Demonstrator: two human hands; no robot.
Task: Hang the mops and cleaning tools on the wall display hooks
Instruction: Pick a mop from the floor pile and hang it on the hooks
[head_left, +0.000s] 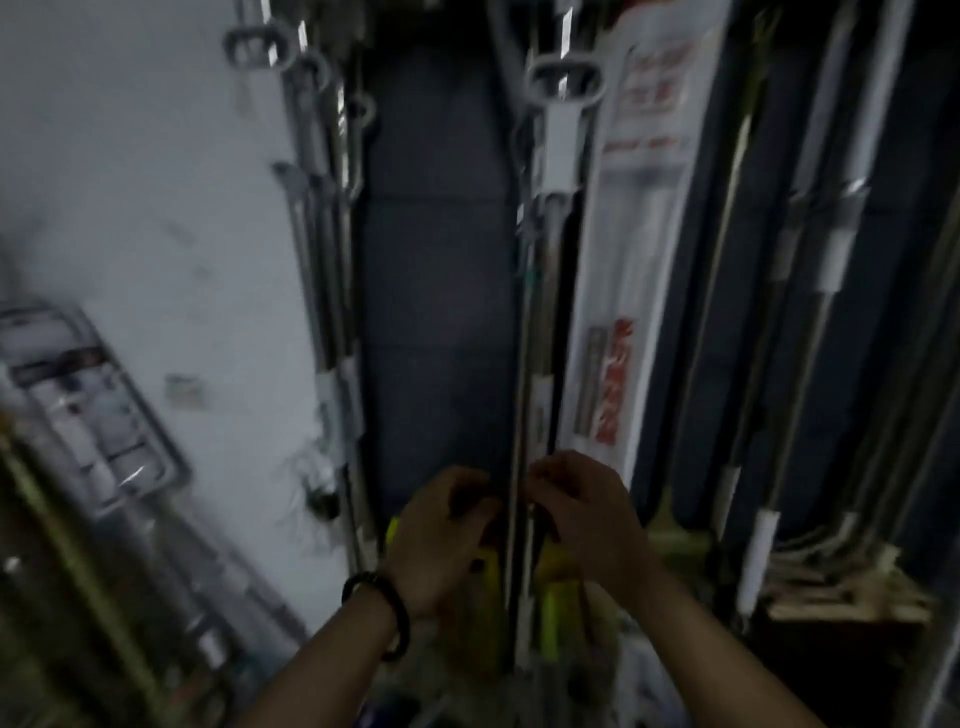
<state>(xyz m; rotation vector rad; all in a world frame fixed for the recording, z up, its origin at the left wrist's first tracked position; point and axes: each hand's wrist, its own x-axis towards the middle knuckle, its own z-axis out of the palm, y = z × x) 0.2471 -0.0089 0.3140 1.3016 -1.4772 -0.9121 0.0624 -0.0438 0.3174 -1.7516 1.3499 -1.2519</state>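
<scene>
A thin metal mop pole (521, 395) hangs straight down against the dark wall panel (436, 260), and its grey loop handle (563, 78) at the top sits over a display hook that is hard to make out in the blur. Low on the pole the two hands meet. The left hand (441, 525), with a black bracelet (385, 618) on its wrist, has its fingers curled in at the pole's left side. The right hand (584, 512) curls in from the right, fingertips at the shaft. Whether either grip is really closed on the pole cannot be told (the picture is dim and smeared). Just below the hands a yellow part (550, 608) shows on both sides of the pole. More poles (332, 260) with loop ends hang to the left, at the edge of a white wall (156, 208). A long white package with red print (639, 234) hangs just right of the pole, and pale mop heads (841, 577) bunch at the lower right.
</scene>
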